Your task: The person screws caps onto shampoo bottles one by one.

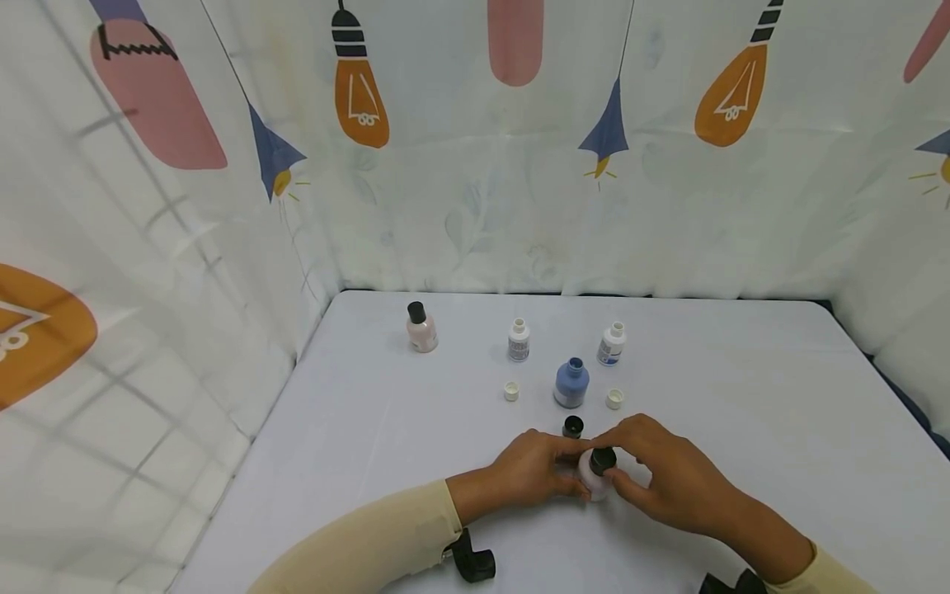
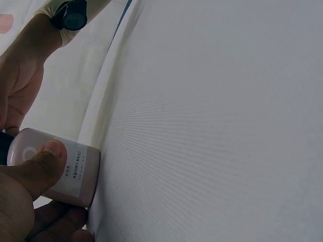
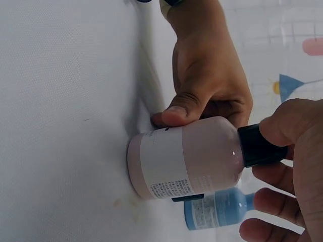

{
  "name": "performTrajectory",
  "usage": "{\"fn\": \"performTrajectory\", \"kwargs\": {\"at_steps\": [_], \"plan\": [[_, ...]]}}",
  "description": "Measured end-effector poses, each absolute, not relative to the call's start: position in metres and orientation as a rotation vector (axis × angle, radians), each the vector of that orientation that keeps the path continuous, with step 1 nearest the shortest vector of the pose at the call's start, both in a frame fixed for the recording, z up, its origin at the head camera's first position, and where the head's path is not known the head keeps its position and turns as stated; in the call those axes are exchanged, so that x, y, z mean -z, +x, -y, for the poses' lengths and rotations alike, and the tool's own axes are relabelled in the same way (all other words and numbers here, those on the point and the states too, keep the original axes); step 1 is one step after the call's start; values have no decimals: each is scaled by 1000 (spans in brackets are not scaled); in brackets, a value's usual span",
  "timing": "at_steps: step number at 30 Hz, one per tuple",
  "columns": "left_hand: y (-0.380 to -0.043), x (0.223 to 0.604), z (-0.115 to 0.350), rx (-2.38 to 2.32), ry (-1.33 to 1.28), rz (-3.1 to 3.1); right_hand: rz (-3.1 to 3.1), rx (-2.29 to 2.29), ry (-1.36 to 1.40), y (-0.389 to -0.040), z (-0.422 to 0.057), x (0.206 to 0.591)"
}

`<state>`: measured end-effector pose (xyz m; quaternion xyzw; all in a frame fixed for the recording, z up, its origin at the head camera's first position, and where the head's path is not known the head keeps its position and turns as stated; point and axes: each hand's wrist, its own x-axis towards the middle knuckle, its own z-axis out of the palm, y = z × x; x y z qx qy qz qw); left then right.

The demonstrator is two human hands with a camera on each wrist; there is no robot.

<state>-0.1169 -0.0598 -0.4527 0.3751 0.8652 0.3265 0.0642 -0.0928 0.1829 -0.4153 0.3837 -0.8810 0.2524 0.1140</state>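
A pale pink bottle point(image 1: 591, 480) with a white label stands upright near the front of the white table. My left hand point(image 1: 530, 470) grips its body from the left, the thumb lying across the label in the left wrist view. On the other side my right hand point(image 1: 664, 474) pinches the black cap point(image 3: 257, 146), which sits on the bottle's neck. Just beyond the hands lies a loose black cap point(image 1: 572, 426), partly covered by the left fingers. Behind it stands an uncapped blue bottle point(image 1: 571, 385).
Two small uncapped white bottles point(image 1: 519, 340) point(image 1: 612, 344) stand farther back, with a white cap point(image 1: 511, 391) and another white cap point(image 1: 614, 398) in front of them. A second pink bottle point(image 1: 421, 328), black-capped, is at the back left. Printed curtains point(image 1: 475, 206) hang behind the table.
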Motion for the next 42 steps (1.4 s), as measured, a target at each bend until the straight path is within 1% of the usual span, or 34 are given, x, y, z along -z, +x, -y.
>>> {"fn": "performTrajectory", "kwargs": {"at_steps": [9,20,29,34,39,42], "plan": [[-118,453,60,-966,1131,-2621,2620,-715,1041,-92,-181,415],[-118,454,59,-982,1120,-2617,2571,-751,1151,-95,-183,413],[-118,453,59,-957,1094,-2610,2629,-746,1045,-93,-183,414],[-118,454,60,-967,1132,-2619,2625,-777,1090,-93,-185,414],[-118,454,60,-984,1095,-2606,2598,-773,1157,-95,-185,414],[-117,454,59,-978,1084,-2606,2585,-771,1152,-95,-185,414]]}}
